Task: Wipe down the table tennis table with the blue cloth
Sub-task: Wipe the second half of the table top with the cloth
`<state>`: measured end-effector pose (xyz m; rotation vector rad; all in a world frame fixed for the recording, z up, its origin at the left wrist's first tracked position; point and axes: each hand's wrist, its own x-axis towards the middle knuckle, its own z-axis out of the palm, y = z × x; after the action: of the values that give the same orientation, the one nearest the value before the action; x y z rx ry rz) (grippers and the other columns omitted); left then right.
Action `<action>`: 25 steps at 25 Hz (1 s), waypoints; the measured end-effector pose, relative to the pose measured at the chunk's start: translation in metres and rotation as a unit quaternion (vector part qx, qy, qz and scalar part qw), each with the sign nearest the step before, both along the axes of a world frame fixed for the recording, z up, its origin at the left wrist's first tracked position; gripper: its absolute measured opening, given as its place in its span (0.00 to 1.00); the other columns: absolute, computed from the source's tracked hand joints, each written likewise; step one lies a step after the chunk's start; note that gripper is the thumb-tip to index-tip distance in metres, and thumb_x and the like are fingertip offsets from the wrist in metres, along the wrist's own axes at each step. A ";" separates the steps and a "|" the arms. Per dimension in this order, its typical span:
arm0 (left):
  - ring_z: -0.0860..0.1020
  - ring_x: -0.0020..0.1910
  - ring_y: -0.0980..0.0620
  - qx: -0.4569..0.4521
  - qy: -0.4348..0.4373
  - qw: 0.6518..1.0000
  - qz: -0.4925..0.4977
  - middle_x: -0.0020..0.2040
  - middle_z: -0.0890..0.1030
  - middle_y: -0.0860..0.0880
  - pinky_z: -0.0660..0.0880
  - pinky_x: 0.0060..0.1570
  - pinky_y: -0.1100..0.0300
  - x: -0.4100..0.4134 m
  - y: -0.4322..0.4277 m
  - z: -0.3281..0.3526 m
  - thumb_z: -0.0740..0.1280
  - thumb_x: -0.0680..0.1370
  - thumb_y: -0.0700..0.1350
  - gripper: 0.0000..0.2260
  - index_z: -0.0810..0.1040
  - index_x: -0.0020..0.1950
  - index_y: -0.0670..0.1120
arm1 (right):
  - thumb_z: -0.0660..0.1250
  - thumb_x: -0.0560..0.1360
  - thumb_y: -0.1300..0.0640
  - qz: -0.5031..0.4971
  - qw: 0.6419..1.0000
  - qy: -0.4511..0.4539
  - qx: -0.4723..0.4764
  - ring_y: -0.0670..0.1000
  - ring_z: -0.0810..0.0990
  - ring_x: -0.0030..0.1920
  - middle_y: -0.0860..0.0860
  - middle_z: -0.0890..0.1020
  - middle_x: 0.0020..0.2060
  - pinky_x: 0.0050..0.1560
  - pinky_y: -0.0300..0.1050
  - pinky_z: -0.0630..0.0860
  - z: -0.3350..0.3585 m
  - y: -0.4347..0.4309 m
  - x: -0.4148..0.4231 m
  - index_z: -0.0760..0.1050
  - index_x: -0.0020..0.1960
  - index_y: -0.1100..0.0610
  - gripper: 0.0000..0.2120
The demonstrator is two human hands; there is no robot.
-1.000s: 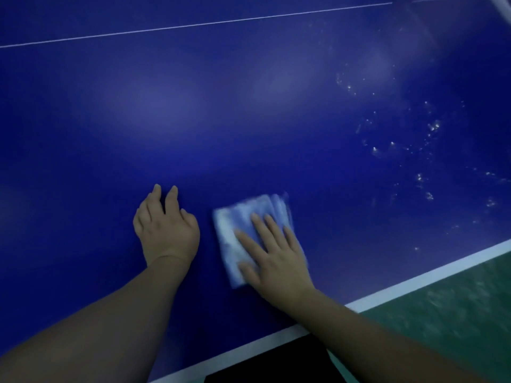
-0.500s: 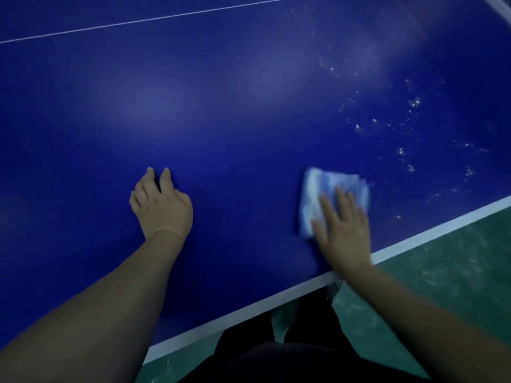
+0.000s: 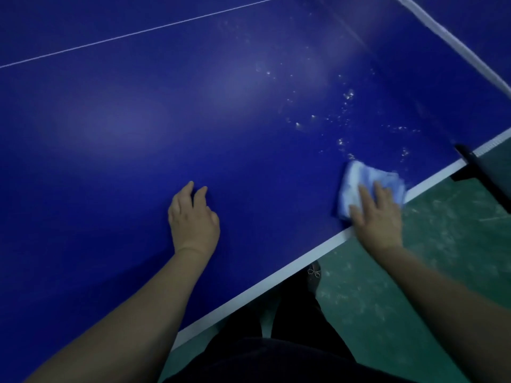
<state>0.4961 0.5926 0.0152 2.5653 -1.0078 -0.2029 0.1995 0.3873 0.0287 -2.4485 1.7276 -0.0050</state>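
R hand (image 3: pixel 377 217) lay flat on the blue cloth (image 3: pixel 367 178), fingers straight and a bit spread, pressing it down w/o any curl round it; palm heel sat over the white edge stripe (image 3: pixel 276 275). L hand (image 3: pixel 193 219) rested on bare table, well apart from the cloth, fingers loosely bent w/ tips touching the surface, holding nothing. Both forearms were bare and reached in from the bottom of the view.

The cloth was pale blue, crumpled into a rough pad, lying on the table tennis table (image 3: pixel 193 120) right at its near edge, its R corner reaching the stripe. Its outline was blurred.

Just beyond the cloth and further up the table sat a scatter of small whitish specks (image 3: pixel 345 98); can't tell if wet or dry. The top was dark blue w/ soft light patches, and 1 thin white line (image 3: pixel 138 33) ran across it toward the upper L.

At upper R a white net band (image 3: pixel 456 42) ran diagonally. A black net clamp (image 3: pixel 475 170) gripped the table edge near the cloth.

Below the edge: green floor (image 3: pixel 442 272) w/ pale scuffs, the person's dark clothing (image 3: pixel 276 355), and 1 shoe (image 3: pixel 313 275) under the stripe.
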 end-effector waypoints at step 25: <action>0.64 0.71 0.39 0.036 -0.050 0.990 0.129 0.73 0.66 0.41 0.59 0.70 0.39 -0.029 -0.109 -0.010 0.63 0.77 0.42 0.21 0.70 0.71 0.45 | 0.53 0.81 0.41 0.106 0.994 -0.009 0.022 0.55 0.51 0.78 0.54 0.54 0.79 0.75 0.56 0.50 -0.014 -0.152 0.086 0.59 0.77 0.46 0.26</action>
<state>0.4667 0.4833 0.0054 2.7642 -0.7026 -0.0420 0.2859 0.2354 0.0149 -2.5766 1.4373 0.0352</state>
